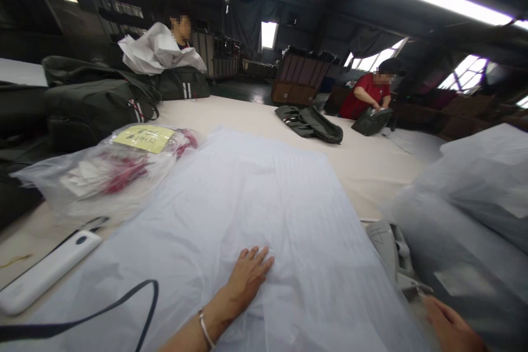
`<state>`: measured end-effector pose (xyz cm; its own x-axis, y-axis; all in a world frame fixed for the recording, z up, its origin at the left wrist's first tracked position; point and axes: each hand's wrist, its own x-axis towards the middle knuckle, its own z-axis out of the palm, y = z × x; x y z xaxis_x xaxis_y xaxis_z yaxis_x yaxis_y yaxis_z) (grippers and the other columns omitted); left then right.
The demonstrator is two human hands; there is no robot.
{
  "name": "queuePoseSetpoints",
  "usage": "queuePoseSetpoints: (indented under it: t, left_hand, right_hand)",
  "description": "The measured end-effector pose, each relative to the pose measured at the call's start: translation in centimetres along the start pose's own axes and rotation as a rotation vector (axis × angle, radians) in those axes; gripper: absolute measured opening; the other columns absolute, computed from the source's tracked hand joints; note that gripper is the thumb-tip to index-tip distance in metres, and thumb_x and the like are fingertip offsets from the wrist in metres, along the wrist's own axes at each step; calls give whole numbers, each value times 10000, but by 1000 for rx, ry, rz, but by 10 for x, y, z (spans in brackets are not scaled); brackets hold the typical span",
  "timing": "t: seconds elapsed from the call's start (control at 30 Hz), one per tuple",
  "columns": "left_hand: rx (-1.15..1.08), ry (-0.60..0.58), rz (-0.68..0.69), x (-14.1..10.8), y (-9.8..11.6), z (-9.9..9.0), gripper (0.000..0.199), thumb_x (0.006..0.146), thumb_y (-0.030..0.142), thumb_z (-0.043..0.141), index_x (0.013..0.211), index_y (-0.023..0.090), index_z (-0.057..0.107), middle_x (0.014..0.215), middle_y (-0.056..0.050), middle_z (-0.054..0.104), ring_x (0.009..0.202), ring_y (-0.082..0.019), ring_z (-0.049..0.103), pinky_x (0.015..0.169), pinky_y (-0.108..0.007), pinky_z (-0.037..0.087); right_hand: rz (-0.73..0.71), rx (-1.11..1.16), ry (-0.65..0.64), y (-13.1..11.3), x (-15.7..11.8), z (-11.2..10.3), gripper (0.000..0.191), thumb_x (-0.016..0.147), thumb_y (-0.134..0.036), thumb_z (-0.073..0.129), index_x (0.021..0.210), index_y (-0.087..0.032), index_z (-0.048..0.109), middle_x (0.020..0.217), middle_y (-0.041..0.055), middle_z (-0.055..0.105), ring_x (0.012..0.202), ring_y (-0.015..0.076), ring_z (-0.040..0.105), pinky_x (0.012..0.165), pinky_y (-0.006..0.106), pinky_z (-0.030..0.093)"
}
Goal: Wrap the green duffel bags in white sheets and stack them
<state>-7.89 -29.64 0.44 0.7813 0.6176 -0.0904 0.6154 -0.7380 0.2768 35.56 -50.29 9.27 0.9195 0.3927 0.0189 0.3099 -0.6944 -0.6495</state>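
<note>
My left hand (248, 280) lies flat, its fingers stretched out, on a stack of thin white plastic bags (264, 203) spread over the table. A bracelet is on that wrist. At the lower right edge my right hand (451, 324) is curled and partly cut off by the frame. It appears closed on the handle end of a grey tape dispenser (383, 242) with a dark mark on its side. The handle itself is blurred, and most of the fingers are hidden.
Left of the bags lie a clear bag of red and white tags (124, 170), a white device (49, 272) and a dark strap (94, 313). Dark green bags (93, 113) crowd the far left. Cloudy plastic (466, 220) bulges at right. Two people work across the table.
</note>
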Motion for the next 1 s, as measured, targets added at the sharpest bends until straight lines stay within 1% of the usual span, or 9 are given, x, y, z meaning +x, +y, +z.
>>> queuePoseSetpoints:
  t: [0.03, 0.1, 0.17, 0.23, 0.33, 0.4, 0.57, 0.8, 1.0]
  left_hand:
    - [-1, 7, 3, -1, 0, 0, 493, 956, 221, 511, 1428, 332, 424, 1523, -51, 426, 1343, -323, 436, 1044, -553, 407]
    - [5, 12, 8, -2, 1, -1, 490, 963, 212, 486, 1431, 337, 416, 1526, -47, 423, 1338, -318, 438, 1036, -554, 404]
    - [18, 23, 11, -4, 2, -3, 483, 973, 214, 462, 1435, 339, 405, 1529, -45, 419, 1336, -310, 437, 1031, -544, 403]
    - [28, 41, 11, -6, 3, -5, 473, 982, 227, 447, 1437, 342, 396, 1527, -43, 420, 1334, -299, 436, 1026, -531, 402]
    - [27, 65, 4, -8, 5, -9, 454, 985, 254, 451, 1428, 340, 406, 1512, -45, 438, 1319, -290, 445, 1015, -514, 403]
    - [17, 76, 1, -8, 7, -11, 435, 990, 255, 438, 1418, 328, 421, 1503, -54, 446, 1310, -292, 451, 1010, -516, 404]
    - [-22, 36, -8, -7, 9, -14, 421, 1008, 232, 360, 1418, 297, 428, 1507, -74, 436, 1323, -322, 434, 1018, -552, 389]
    - [-22, 36, -16, -6, 8, 0, 468, 994, 201, 366, 1451, 295, 403, 1513, -101, 423, 1341, -327, 415, 1041, -552, 354]
    - [-46, 37, -18, -6, 7, 11, 483, 987, 201, 373, 1463, 281, 386, 1527, -109, 401, 1366, -337, 383, 1054, -563, 339]
  right_hand:
    - [1, -8, -4, -23, -13, 8, 212, 596, -567, 594, 627, -359, 628, 727, 140, 702, 613, 325, 653, 613, 525, 513]
    - [-90, 129, -191, -75, -43, 33, 371, 599, -582, 621, 796, -277, 699, 973, 125, 731, 838, 328, 697, 802, 494, 546]
    - [-159, 271, -433, -125, -74, 67, 423, 622, -586, 646, 814, -213, 696, 922, 92, 728, 855, 293, 693, 837, 442, 554]
    - [-257, 345, -659, -165, -102, 103, 350, 674, -529, 642, 776, -196, 684, 796, 50, 706, 811, 242, 671, 773, 376, 564]
    - [-356, 290, -938, -202, -131, 151, 217, 717, -401, 602, 731, -190, 651, 672, 8, 660, 678, 169, 628, 648, 295, 529]
    - [-372, 208, -1047, -216, -140, 177, 140, 717, -318, 571, 746, -190, 620, 634, -13, 642, 621, 140, 609, 597, 263, 500]
    - [-385, 45, -1144, -241, -137, 224, 347, 649, -130, 589, 978, -206, 511, 561, -82, 622, 519, 118, 580, 506, 219, 446]
    - [-505, -189, -1140, -263, -129, 253, 205, 670, -118, 664, 762, -207, 505, 551, -59, 622, 520, 101, 564, 514, 208, 402]
    - [-545, -441, -1101, -276, -132, 270, 218, 600, -139, 739, 700, -208, 557, 510, -41, 615, 531, 138, 609, 525, 232, 424]
